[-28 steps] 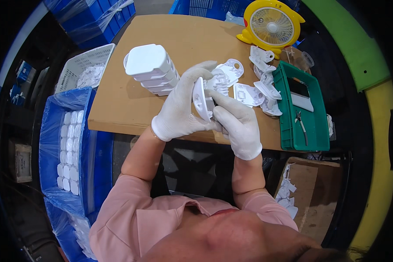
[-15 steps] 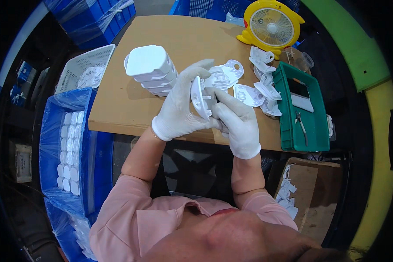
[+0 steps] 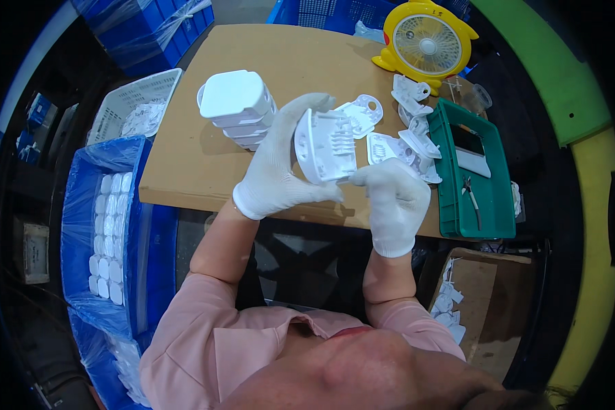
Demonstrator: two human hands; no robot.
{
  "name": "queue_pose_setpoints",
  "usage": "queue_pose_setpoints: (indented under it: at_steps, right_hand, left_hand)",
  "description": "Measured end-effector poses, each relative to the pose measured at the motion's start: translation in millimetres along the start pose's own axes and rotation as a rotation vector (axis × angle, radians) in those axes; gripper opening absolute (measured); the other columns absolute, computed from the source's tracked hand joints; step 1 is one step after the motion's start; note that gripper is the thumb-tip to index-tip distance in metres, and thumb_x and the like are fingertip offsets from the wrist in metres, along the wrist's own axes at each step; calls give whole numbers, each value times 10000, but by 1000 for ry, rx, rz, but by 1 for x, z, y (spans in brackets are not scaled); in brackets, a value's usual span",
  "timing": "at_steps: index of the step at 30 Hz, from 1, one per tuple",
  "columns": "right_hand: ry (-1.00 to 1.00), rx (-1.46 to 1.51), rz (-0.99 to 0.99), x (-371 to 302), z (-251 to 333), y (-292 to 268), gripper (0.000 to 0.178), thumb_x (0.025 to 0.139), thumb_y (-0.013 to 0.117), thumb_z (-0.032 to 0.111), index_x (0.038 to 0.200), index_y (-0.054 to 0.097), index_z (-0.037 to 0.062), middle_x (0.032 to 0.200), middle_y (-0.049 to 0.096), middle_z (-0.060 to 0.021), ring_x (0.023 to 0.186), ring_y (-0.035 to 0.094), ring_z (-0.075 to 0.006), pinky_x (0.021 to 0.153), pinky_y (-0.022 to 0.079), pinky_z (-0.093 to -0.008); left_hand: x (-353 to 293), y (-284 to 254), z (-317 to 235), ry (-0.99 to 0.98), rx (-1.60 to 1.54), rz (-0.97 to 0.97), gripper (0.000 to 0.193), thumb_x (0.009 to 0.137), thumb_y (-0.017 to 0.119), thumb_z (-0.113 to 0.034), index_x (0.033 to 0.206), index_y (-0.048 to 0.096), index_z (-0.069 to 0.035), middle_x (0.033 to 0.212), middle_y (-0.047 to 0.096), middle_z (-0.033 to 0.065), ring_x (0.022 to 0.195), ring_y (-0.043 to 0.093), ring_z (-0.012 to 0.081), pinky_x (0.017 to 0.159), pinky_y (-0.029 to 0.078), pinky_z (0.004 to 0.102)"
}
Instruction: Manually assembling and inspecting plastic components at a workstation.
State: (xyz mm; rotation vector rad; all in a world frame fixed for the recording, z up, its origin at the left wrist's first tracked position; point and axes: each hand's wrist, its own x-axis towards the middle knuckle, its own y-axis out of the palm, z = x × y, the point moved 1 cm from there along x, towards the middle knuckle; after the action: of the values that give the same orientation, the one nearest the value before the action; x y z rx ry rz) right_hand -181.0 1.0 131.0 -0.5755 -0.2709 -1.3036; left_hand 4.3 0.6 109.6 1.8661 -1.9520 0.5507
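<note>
My left hand (image 3: 277, 154), in a white knit glove, is closed around a white plastic housing part (image 3: 328, 147). The part is tilted so that its ribbed inner side shows, with a curved wall toward my palm. My right hand (image 3: 396, 201), gloved too, is curled beside the part's lower right corner. Its fingertips are at or close to that corner; whether they touch it or hold something small cannot be made out. To the left stands a stack of white rounded housings (image 3: 236, 102). Behind the held part lies a white plastic piece with a ring (image 3: 365, 113).
More white pieces (image 3: 417, 137) lie at the table's right. A green tray (image 3: 495, 205) there holds nippers (image 3: 470, 198) and a dark-screened device. A yellow fan (image 3: 427, 44) stands at the back right. Lined blue crates (image 3: 140, 273) are at left, a cardboard box (image 3: 492, 301) at lower right.
The housing part has turned from nearly edge-on, and its ribbed inside now shows. My right hand has drawn back to the right and down from the part's inner side.
</note>
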Motion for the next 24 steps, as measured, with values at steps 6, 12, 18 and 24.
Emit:
queue_pose_setpoints:
  at_steps: [6, 12, 18, 24]
  right_hand:
    - [-119, -210, -135, 12, 1, 9, 454, 700, 804, 249, 1051, 649, 6, 825, 573, 15, 625, 415, -55, 578, 328, -191]
    - [-21, -41, 24, 2, 7, 15, 440, 731, 743, 121, 1134, 634, -17, 911, 616, -5, 646, 417, -24, 572, 321, -174]
    - [105, 164, -51, 0, 11, 19, 263, 822, 663, 62, 1073, 643, -13, 832, 665, -62, 719, 589, -97, 690, 476, -231]
    - [187, 275, -170, 4, 2, 19, 248, 894, 533, 76, 1098, 642, -14, 794, 628, -6, 543, 396, 5, 496, 289, -160]
  left_hand:
    - [2, 2, -17, 142, 320, 30, 962, 554, 907, -243, 1354, 419, -29, 1280, 493, 157, 1199, 495, 284, 1011, 397, 383]
    - [1, 6, -24, 279, 627, 69, 812, 586, 864, -178, 1306, 507, -57, 1155, 553, 169, 1068, 547, 353, 918, 448, 409]
    - [2, -2, -29, 332, 642, -15, 818, 577, 867, -185, 1294, 501, -37, 1168, 552, 161, 1064, 554, 332, 919, 450, 395]
    - [1, -52, -22, 154, 249, -431, 951, 557, 926, -336, 1302, 448, 13, 1205, 532, 115, 1150, 521, 224, 991, 433, 356]
